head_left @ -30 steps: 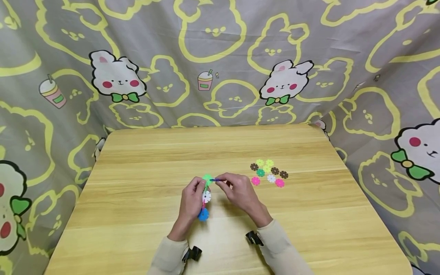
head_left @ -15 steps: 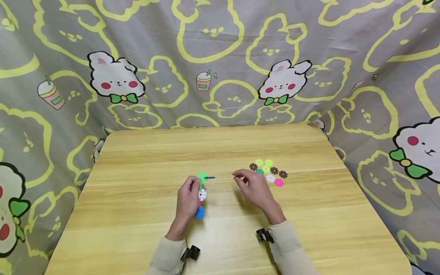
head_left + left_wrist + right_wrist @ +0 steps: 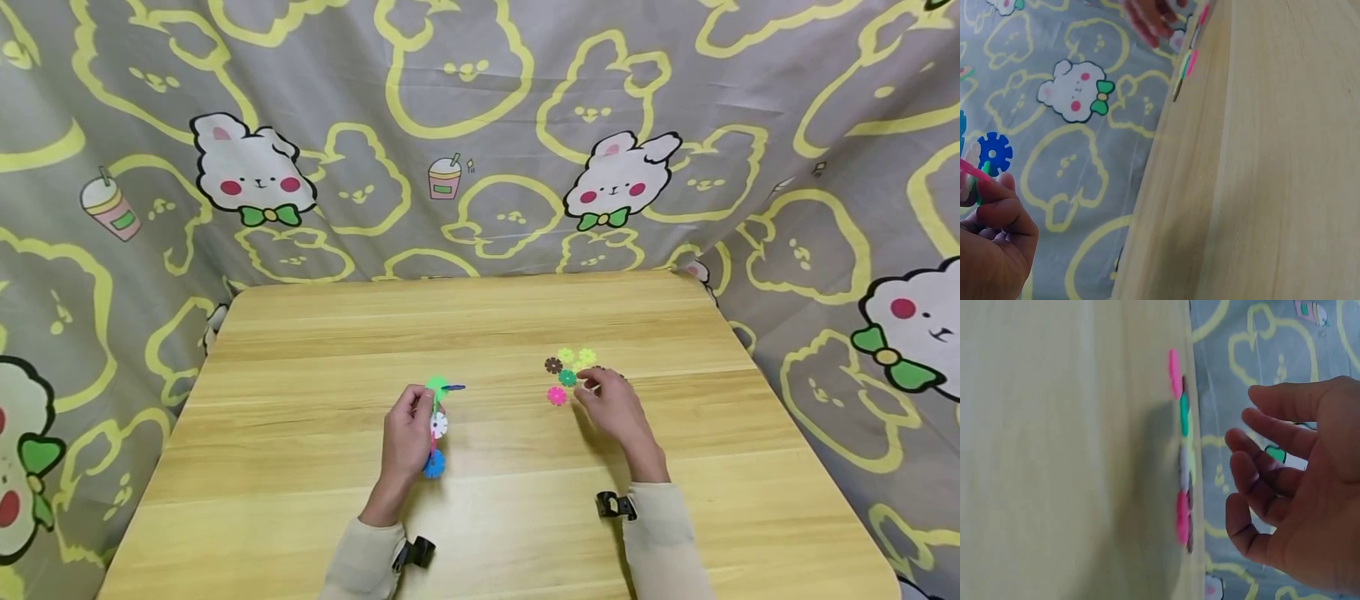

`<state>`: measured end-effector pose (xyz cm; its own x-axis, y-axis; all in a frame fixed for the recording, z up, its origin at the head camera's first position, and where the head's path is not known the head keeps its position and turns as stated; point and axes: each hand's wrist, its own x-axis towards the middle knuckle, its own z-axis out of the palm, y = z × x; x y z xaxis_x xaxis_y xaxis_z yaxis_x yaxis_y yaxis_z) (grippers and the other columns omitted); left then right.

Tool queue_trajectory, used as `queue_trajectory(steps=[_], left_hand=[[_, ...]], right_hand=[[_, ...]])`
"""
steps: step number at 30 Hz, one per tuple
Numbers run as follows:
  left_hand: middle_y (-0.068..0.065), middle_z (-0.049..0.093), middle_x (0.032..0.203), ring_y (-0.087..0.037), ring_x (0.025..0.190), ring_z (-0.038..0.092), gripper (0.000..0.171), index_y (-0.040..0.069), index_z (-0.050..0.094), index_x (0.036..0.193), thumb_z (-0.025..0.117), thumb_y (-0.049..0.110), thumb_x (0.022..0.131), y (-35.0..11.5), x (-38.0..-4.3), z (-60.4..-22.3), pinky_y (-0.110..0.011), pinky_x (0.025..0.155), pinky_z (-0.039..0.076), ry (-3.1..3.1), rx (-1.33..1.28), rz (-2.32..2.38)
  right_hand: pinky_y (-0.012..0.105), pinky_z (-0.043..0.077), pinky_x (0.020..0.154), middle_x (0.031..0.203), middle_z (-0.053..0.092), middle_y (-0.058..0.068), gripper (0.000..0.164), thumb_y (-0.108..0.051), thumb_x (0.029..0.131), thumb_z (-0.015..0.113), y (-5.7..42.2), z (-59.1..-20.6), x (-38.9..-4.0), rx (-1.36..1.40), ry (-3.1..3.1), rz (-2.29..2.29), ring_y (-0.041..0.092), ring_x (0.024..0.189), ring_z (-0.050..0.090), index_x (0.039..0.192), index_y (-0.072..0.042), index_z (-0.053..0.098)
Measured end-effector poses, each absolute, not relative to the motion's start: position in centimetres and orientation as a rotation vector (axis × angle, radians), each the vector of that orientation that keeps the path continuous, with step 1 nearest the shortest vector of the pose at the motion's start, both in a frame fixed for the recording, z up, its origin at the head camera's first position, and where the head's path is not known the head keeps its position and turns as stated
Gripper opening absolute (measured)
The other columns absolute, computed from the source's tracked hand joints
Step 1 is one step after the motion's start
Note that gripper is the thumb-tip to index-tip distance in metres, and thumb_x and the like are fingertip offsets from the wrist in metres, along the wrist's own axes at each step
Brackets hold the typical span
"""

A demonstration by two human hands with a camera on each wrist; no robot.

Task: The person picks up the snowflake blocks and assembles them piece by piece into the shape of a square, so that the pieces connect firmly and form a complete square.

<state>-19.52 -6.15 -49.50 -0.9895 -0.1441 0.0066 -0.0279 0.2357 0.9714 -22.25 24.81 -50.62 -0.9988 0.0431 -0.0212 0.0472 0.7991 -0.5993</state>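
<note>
My left hand (image 3: 407, 432) pinches a linked chain of notched plastic snowflake discs above the table. A light green disc (image 3: 437, 387) is at the top, with a dark blue disc (image 3: 455, 387) jutting edge-on to the right. Below hang a white disc (image 3: 440, 425), a pink one seen edge-on and a blue disc (image 3: 434, 464). My right hand (image 3: 617, 410) hovers over the loose discs with bent, parted fingers. In the right wrist view nothing lies between its fingers. A teal disc (image 3: 567, 378) and a pink disc (image 3: 557, 396) lie just left of its fingertips.
Yellow discs (image 3: 587, 356) and a brown disc (image 3: 553, 365) lie flat on the wooden table (image 3: 300, 375) beyond the right hand, which covers other loose discs. A patterned grey curtain (image 3: 510, 242) surrounds the table's back and sides.
My right hand has let go of the dark blue disc, which stays joined to the green one, and has moved right to the loose discs. The left hand has shifted slightly left with the chain.
</note>
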Motion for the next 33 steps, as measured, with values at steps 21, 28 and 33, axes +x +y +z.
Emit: queue_trajectory(steps=[21,28,33], left_hand=[[-0.009,0.064,0.08,-0.01,0.058,0.053,0.022,0.007,0.063,0.097,0.047,0.021,0.102,-6.0,-19.5,-49.7,-0.02,0.048,0.041,-2.379,0.169,-1.908],[-0.01,0.064,0.08,-0.01,0.058,0.053,0.022,0.006,0.063,0.097,0.047,0.022,0.102,-6.0,-19.5,-50.0,-0.021,0.048,0.042,-2.387,0.175,-1.904],[-0.01,0.064,0.08,-0.009,0.055,0.052,0.022,0.006,0.063,0.097,0.048,0.022,0.102,-5.9,-19.5,-50.1,-0.02,0.045,0.04,-2.379,0.17,-1.923]], right_hand=[[0.032,0.036,0.065,0.116,0.05,0.023,0.046,-0.019,0.093,0.058,27.3,-51.5,-21.7,0.256,2.855,-0.719,0.027,0.088,0.046,0.136,-0.003,0.052],[0.03,0.035,0.063,0.105,0.051,0.015,0.048,-0.032,0.094,0.06,27.1,-51.6,-21.9,0.24,2.871,-0.707,0.025,0.087,0.046,0.135,-0.007,0.054],[0.032,0.04,0.065,0.104,0.055,0.012,0.04,-0.031,0.093,0.063,26.7,-51.6,-22.2,0.21,2.899,-0.682,0.024,0.088,0.051,0.127,-0.01,0.06]])
